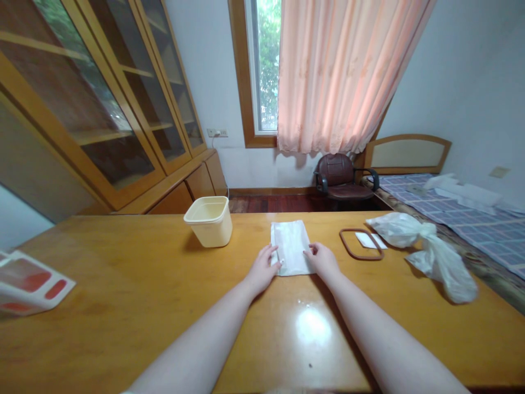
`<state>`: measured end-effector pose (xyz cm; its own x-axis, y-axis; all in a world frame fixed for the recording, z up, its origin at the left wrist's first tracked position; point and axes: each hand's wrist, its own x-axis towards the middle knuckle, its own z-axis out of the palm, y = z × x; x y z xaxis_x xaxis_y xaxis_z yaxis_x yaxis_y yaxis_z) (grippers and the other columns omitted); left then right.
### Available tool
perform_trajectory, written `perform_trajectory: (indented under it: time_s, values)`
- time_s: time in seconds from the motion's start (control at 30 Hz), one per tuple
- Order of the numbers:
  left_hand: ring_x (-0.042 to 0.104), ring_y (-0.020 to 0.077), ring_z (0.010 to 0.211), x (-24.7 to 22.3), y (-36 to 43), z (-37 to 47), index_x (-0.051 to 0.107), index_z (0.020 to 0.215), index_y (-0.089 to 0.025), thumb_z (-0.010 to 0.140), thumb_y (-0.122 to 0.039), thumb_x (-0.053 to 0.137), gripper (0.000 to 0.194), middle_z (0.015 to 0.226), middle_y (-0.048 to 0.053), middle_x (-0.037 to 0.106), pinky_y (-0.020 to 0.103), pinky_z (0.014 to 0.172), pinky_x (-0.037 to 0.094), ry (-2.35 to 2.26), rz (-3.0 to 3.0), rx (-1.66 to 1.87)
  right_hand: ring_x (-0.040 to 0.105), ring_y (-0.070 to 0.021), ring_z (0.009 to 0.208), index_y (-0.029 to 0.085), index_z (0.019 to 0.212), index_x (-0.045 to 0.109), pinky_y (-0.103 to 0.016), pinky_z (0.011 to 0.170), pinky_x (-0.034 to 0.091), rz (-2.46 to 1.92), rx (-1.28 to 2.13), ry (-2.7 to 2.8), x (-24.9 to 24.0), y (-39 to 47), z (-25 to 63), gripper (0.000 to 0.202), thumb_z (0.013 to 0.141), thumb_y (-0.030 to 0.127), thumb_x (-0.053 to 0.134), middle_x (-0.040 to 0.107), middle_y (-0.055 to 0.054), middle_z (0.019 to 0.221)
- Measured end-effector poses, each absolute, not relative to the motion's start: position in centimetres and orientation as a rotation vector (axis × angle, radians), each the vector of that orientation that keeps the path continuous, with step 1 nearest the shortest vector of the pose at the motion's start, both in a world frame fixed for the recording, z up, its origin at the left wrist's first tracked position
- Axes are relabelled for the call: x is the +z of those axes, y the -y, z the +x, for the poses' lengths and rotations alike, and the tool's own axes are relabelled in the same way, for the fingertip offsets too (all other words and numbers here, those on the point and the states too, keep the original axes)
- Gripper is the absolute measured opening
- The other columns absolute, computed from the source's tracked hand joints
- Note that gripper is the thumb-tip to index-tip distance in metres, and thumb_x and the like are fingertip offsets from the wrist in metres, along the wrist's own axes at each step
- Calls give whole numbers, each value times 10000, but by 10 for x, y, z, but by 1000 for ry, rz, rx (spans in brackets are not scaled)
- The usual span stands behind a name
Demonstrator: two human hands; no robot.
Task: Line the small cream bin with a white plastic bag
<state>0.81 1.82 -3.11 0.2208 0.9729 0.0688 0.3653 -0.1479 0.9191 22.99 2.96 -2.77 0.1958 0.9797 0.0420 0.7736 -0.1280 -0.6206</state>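
A flat white packet (pixel 292 246) lies on the wooden table (pixel 135 295), a little right of the middle. My left hand (pixel 262 268) is at its lower left edge, fingers closed on that side, with a small white piece by the fingertips. On the packet's right edge my right hand (pixel 323 259) has its thumb and fingers closed. Both forearms reach in from the near side of the table.
A cream bin (pixel 213 224) stands at the table's far edge, left of the packet. To the right lie a brown frame (pixel 348 246), a small white card (pixel 365 239) and a knotted plastic bag (pixel 445 268). A white-and-red holder (pixel 61 287) sits far left.
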Motion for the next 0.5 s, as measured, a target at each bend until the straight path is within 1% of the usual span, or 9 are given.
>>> perform_trajectory:
  time_s: [0.1,0.2,0.27,0.37,0.43,0.5]
  values:
    - [389,279,1359,-28,-20,7,495,1284,-198,806,-295,632,506,1445,151,423,437,1033,434,-1168,1169,1051,642,-210,780,171,883,709,-306,710,470,-1904,526,1671,-26,-28,227,230,819,329,555,701,-74,837]
    - [426,262,1330,-19,-20,3,478,1234,-243,826,-333,631,445,1438,127,424,369,864,538,-1054,810,1095,636,-199,850,193,828,695,-305,788,475,-1736,505,1751,-24,-25,224,155,806,264,559,692,-64,893]
    - [515,231,1249,-15,-21,1,464,1207,-245,811,-320,659,448,1371,126,488,287,759,545,-1005,685,1095,628,-201,937,203,835,679,-330,875,468,-1548,495,1820,-25,-23,222,137,813,245,550,687,-68,967]
    - [631,187,1074,-14,-22,0,444,1200,-229,779,-303,701,499,1218,113,590,199,636,499,-985,619,1087,604,-205,1056,214,856,658,-371,975,435,-1338,517,1902,-27,-21,219,140,841,281,537,669,-79,1083]
    - [645,181,1034,-15,-23,0,456,1194,-216,768,-299,711,504,1193,112,608,201,634,495,-994,645,1086,577,-220,1124,204,911,645,-390,987,435,-1341,509,1868,-31,-22,220,162,841,312,547,639,-102,1162]
    - [615,188,1092,-16,-23,1,497,1166,-203,774,-294,702,452,1246,120,589,232,725,515,-999,718,1097,560,-239,1154,181,977,628,-402,964,455,-1421,488,1767,-37,-26,221,220,820,324,571,609,-134,1214]
